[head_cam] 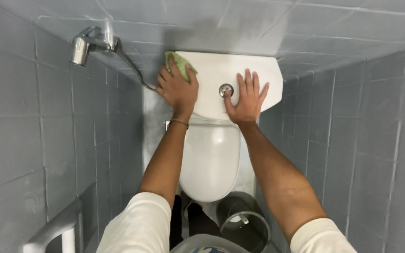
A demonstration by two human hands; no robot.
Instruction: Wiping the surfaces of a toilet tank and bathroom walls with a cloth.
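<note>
Grey tiles surround a white cistern lid [240, 79]. Left hand [178, 89], at its ten o'clock corner, presses a soft, light green cloth [176, 62] under bunched fingers; right hand [245, 99] lies flat, fingers spread, beside the flush button [225, 90].

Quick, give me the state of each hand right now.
Left hand: pressing a green cloth onto the white cistern lid.
Right hand: open, flat on the lid, holding nothing.
</note>
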